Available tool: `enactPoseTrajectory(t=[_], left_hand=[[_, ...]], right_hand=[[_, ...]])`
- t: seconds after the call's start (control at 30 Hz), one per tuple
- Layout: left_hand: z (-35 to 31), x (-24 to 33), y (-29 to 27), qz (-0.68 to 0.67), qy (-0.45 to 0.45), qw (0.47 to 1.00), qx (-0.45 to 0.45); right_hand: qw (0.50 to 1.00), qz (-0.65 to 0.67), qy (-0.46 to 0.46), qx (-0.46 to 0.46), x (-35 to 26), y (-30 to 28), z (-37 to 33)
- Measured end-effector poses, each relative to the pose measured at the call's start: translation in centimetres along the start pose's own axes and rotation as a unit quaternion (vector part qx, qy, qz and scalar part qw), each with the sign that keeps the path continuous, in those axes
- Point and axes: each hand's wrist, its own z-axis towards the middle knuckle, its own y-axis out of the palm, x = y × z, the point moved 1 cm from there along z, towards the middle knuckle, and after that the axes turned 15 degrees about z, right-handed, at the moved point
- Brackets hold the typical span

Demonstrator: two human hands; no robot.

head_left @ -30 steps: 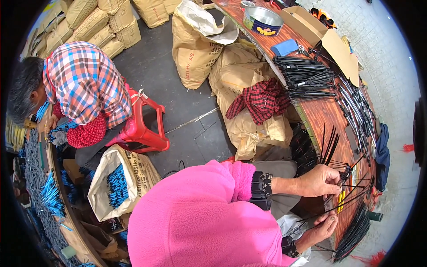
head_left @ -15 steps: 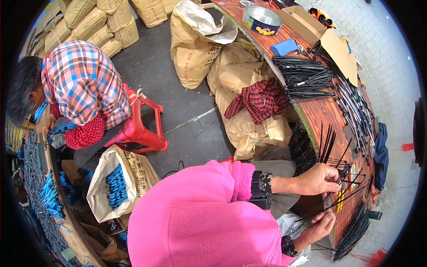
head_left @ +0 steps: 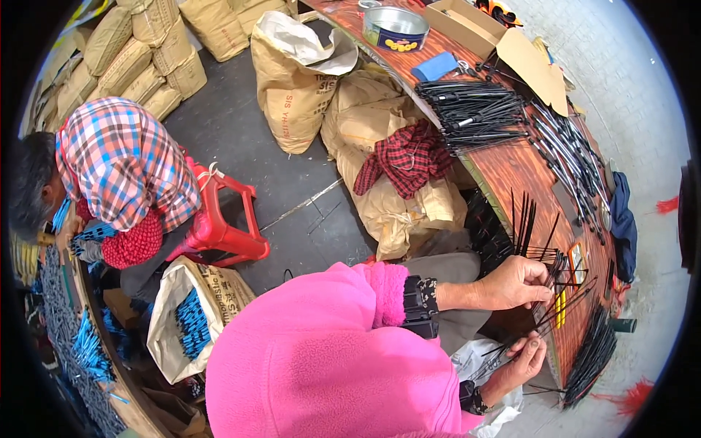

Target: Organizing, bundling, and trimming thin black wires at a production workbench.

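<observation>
My left hand, the upper one at the right, is closed in a pinch around thin black rods above the bench edge. Just below it, my right hand pinches the ends of thin black rods, with several sticking out to its left. Both forearms come from pink fleece sleeves with dark patterned cuffs. Beside the left hand lie a yellow-handled tool and a small orange-framed item. More black rods stand upright behind it. The fingers partly hide the gripped ends.
The wooden bench carries black rod bundles, a round tin and an open carton. A checked cloth lies on paper sacks. At the left, a co-worker sits on a red stool, near a sack of blue pieces.
The whole view has shifted slightly. My right hand has tilted up and its fingertips have drawn together on the rods. My left hand keeps its pinch, a little lower over the rods.
</observation>
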Motion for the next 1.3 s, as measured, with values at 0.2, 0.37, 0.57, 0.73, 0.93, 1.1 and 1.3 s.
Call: enactPoseTrajectory(t=[0.2, 0.37, 0.57, 0.73, 0.93, 1.1, 1.3], left_hand=[[0.4, -0.6, 0.0, 0.006, -0.058, 0.998, 0.003], [0.7, -0.4, -0.8, 0.004, -0.072, 0.997, 0.015], [1.5, -1.3, -0.2, 0.002, -0.057, 0.998, -0.003], [1.1, -1.2, 0.5, 0.014, -0.059, 0.998, 0.010], [1.1, -1.0, 0.8, 0.027, -0.063, 0.998, 0.017], [1.4, -1.6, 0.9, 0.031, -0.064, 0.997, 0.005], [1.3, -2.1, 1.1, 0.034, -0.067, 0.997, -0.009]], right_hand=[[0.998, -0.033, 0.044, 0.019, 0.2, 0.1, 0.0], [0.997, -0.012, 0.082, 0.004, 0.1, 0.5, 0.3], [0.997, 0.035, 0.069, 0.000, 0.8, -0.9, 0.5], [0.997, 0.039, 0.063, 0.010, 1.3, -1.1, 0.2], [0.999, -0.027, 0.004, 0.025, 1.8, -1.1, 0.2], [0.999, 0.010, 0.024, 0.037, 1.8, -0.8, 0.4], [0.997, 0.036, 0.052, 0.035, 1.6, -0.9, 0.5]])
